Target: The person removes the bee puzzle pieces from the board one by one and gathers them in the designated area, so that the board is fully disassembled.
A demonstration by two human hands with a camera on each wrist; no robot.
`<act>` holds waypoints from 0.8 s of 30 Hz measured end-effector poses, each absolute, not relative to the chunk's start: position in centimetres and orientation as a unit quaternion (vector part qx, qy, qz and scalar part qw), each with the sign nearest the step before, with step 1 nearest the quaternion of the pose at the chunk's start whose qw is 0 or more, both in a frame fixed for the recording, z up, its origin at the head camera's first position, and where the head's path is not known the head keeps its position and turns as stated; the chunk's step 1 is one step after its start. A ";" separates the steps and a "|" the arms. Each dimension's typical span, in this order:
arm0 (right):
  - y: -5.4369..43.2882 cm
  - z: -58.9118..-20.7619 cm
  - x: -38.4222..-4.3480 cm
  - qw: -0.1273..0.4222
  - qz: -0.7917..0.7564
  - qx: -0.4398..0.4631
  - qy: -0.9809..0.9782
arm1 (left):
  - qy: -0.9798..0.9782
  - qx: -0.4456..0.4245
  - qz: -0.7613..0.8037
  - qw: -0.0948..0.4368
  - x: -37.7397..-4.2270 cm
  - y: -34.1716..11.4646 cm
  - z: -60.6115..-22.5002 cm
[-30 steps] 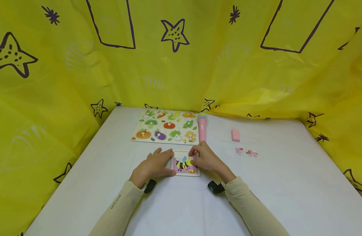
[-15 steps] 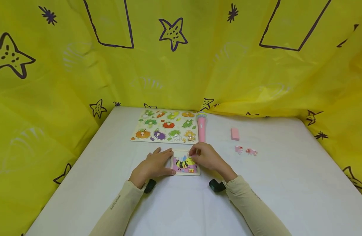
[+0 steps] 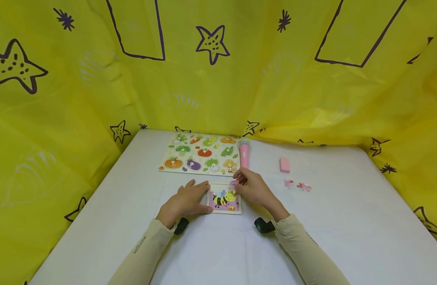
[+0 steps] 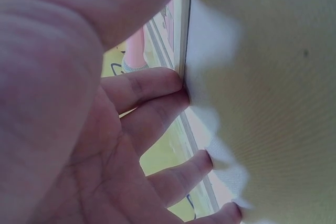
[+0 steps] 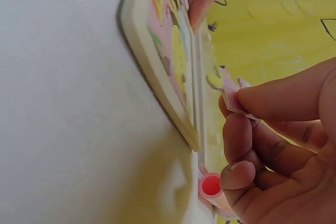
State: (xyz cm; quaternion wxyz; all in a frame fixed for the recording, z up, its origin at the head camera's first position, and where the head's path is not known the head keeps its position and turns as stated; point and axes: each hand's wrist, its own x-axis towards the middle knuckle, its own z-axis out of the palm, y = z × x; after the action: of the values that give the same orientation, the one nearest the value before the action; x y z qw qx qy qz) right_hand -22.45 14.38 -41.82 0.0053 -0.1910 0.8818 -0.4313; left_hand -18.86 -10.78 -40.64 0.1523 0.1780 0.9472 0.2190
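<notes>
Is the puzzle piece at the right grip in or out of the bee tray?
Out: the right grip pinches the puzzle piece, with a visible gap from the bee tray.

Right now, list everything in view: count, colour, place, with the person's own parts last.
Table: 1, white, below the hands.
Curtain: at least 1, yellow with dark drawings, behind and beside the table.
Vegetable board: 1, cream with multicoloured pictures, far part of the table.
Microphone: 1, pink, along the board's right edge.
Block: 1, pink, right of the microphone.
Loose puzzle pieces: 2, pink and red, nearer than the block.
Bee puzzle: 1, yellow, black and pink, pale frame, nearer than the board.
Held piece: 1, pink and yellow, pinched in the right hand.
Wrist devices: 2, black, at the wrists.
Sleeves: 2, beige.
Hands: 2, bare; left touching the frame, right beside it.
</notes>
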 end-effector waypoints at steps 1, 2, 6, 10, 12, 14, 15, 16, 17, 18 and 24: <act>14.5 -41.7 -22.4 0.005 -0.434 -0.186 0.882 | 0.947 0.178 0.218 0.151 -18.9 -10.8 -40.6; 14.6 -41.5 -22.4 0.002 -0.436 -0.182 0.881 | 0.947 0.179 0.219 0.151 -18.9 -10.7 -40.6; 15.4 -41.0 -22.4 -0.010 -0.442 -0.174 0.880 | 0.946 0.179 0.225 0.148 -18.9 -10.6 -40.7; 16.2 -40.7 -22.3 -0.010 -0.451 -0.162 0.878 | 0.946 0.171 0.234 0.147 -18.9 -10.5 -40.7; 16.5 -40.6 -22.3 -0.008 -0.453 -0.162 0.877 | 0.945 0.166 0.239 0.147 -18.8 -10.5 -40.8; 16.8 -40.4 -22.4 -0.012 -0.453 -0.163 0.876 | 0.945 0.164 0.242 0.146 -18.7 -10.6 -40.8; 17.0 -40.3 -22.4 -0.015 -0.454 -0.166 0.875 | 0.945 0.162 0.243 0.147 -18.6 -10.7 -40.8; 17.1 -40.3 -22.5 -0.019 -0.453 -0.168 0.875 | 0.945 0.163 0.244 0.146 -18.5 -10.7 -40.8; 17.4 -40.1 -22.5 -0.023 -0.452 -0.169 0.875 | 0.944 0.165 0.244 0.146 -18.5 -10.8 -40.8; 17.6 -40.0 -22.6 -0.027 -0.452 -0.171 0.875 | 0.944 0.165 0.246 0.145 -18.5 -10.9 -40.8; 19.2 -39.5 -22.8 -0.038 -0.459 -0.157 0.874 | 0.943 0.167 0.249 0.145 -18.5 -11.0 -41.0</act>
State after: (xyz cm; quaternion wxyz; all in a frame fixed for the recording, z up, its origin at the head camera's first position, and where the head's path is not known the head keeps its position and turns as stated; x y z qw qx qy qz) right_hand -22.83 19.23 -39.45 -0.0377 -0.1572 0.8736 -0.4591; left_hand -18.53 -11.02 -40.97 0.1453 0.1671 0.9429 0.2487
